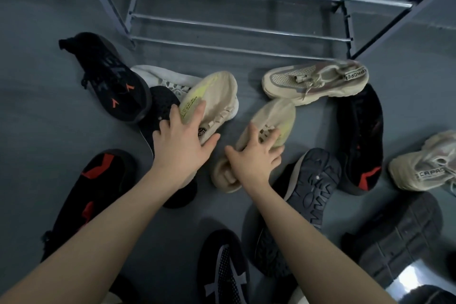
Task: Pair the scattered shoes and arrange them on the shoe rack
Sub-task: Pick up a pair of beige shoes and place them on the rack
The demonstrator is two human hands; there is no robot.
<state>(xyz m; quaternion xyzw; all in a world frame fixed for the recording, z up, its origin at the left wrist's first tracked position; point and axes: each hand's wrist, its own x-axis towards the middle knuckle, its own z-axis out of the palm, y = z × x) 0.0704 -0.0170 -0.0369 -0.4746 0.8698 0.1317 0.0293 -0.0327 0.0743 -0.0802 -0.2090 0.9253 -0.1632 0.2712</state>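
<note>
left hand (183, 140): fingers spread on left beige shoe (212, 101), not clenched
right hand (254, 158): closing over matching beige shoe (269, 126)
aim: pairing them for shoe rack (241, 29)

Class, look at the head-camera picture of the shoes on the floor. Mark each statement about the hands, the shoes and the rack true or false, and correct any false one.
1. The left hand rests on a beige shoe with a yellow-green stripe. True.
2. The right hand is on a black shoe. False: it is on the second beige shoe of the same kind.
3. The shoe rack already holds several shoes. False: no shoes sit on the rails in view.
4. A black shoe with orange marks lies left of the left hand. True.
5. The dark shoe right of the right hand shows its sole. True.
</note>
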